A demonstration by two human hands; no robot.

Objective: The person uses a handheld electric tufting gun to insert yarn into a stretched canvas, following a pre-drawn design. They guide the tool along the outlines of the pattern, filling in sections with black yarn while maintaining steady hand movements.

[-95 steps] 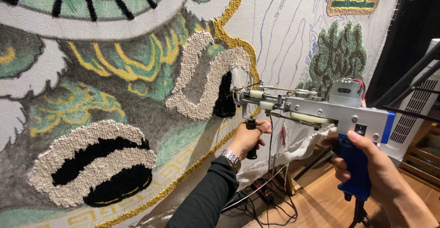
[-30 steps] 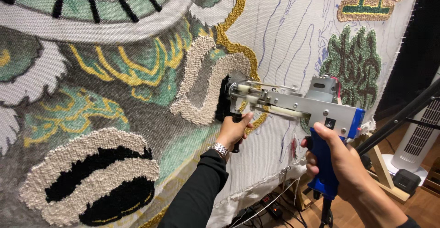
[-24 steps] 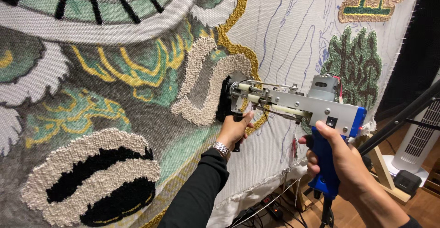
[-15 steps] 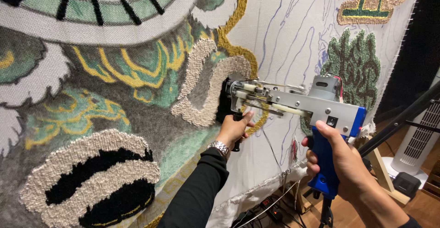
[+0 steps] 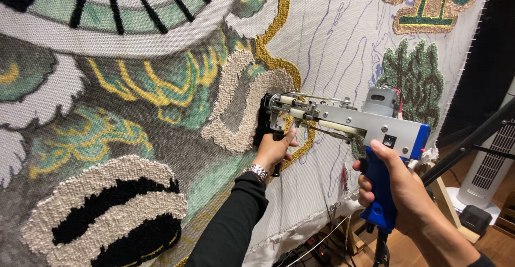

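Stretched cloth (image 5: 332, 41) is filling most of the view, hanging upright and covered with tufted patches in green, gold, grey, cream and black. Toward its right edge, bare white backing is showing blue drawn lines. A tufting gun (image 5: 348, 122) is pressing its front end against the cloth, just right of a cream loop (image 5: 236, 111) with a black patch at the gun's tip. The left hand (image 5: 274, 150) is curling closed around the small front handle under the gun's nose, a watch (image 5: 256, 171) sitting at the wrist. The right hand (image 5: 399, 192) is wrapping tightly around the blue grip (image 5: 381, 202) at the gun's rear, away from the cloth. A likely risk: if the nose is tilting or easing off the cloth, the yarn could be skipping or the needle tearing the backing. Straying sideways would be pushing black yarn into the cream loop. A fan (image 5: 493, 154) is standing right of the cloth.
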